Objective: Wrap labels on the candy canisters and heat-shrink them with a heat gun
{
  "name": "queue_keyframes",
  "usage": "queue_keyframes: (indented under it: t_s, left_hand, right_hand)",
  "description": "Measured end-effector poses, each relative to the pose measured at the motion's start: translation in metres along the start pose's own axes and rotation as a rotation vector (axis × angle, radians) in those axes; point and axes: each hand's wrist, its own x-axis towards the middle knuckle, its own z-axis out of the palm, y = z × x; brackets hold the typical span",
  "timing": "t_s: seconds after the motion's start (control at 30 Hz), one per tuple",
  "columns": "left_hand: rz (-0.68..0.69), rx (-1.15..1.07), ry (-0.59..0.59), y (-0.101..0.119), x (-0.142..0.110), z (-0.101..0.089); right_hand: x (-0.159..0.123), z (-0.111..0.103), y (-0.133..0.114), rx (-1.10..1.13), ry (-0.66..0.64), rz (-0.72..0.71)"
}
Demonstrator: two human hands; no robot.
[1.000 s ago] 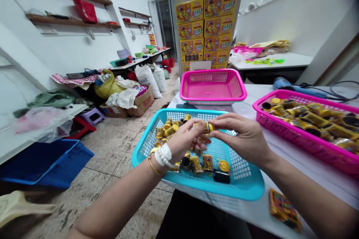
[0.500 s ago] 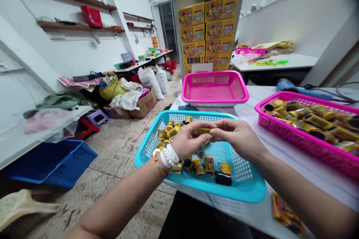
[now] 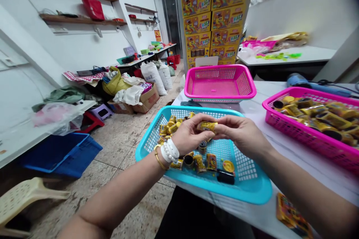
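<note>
Over white tabletop (image 3: 252, 112), left hand (image 3: 188, 135) and right hand (image 3: 241, 132) keep their grip on a yellow container (image 3: 206, 126), now more visible.

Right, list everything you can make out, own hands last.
table: 1, white, centre to right
turquoise basket: 1, turquoise, table front
pink baskets: 2, pink, behind and right of the turquoise basket
cans: too many to count, mostly yellow, in the turquoise and right pink baskets
held can: 1, yellow, above the turquoise basket
packet: 1, multicoloured, table front right
tool: 1, blue, table back right
boxes: stack, yellow, behind the far pink basket
crate: 1, blue, left
sacks: at least 2, white, left background
clutter: uncounted, mixed, background
left hand: 1, bare, on the held can
right hand: 1, bare, likewise
</note>
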Motion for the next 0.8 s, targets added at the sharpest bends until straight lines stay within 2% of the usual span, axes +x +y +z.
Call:
queue_keyframes:
  t_s: [0.17,0.3,0.37,0.53,0.63,0.7,0.8]
  left_hand:
    - [-0.199,-0.141,0.026,0.002,-0.002,-0.005]
    - [-0.231,-0.235,-0.042,0.0,0.001,-0.006]
    - [-0.301,-0.261,-0.056,-0.001,0.002,-0.005]
    - [-0.493,-0.277,-0.031,-0.001,0.001,0.0]
    - [-0.561,-0.384,-0.063,0.002,0.0,-0.001]
    - [-0.581,-0.443,-0.075,0.003,0.0,-0.003]
    - [-0.598,-0.47,-0.077,0.001,-0.001,-0.002]
  right_hand:
    - [0.001,0.002,0.0,-0.073,0.04,-0.12]
    - [0.001,-0.002,-0.002,-0.061,-0.067,0.012]
    - [0.002,-0.007,-0.003,-0.104,-0.131,0.017]
    - [0.006,-0.018,-0.001,-0.279,-0.186,-0.269]
    - [0.006,-0.017,0.003,-0.292,-0.128,-0.451]
    - [0.004,-0.016,0.003,-0.314,-0.081,-0.509]
    - [-0.001,-0.013,0.0,-0.432,-0.101,-0.495]
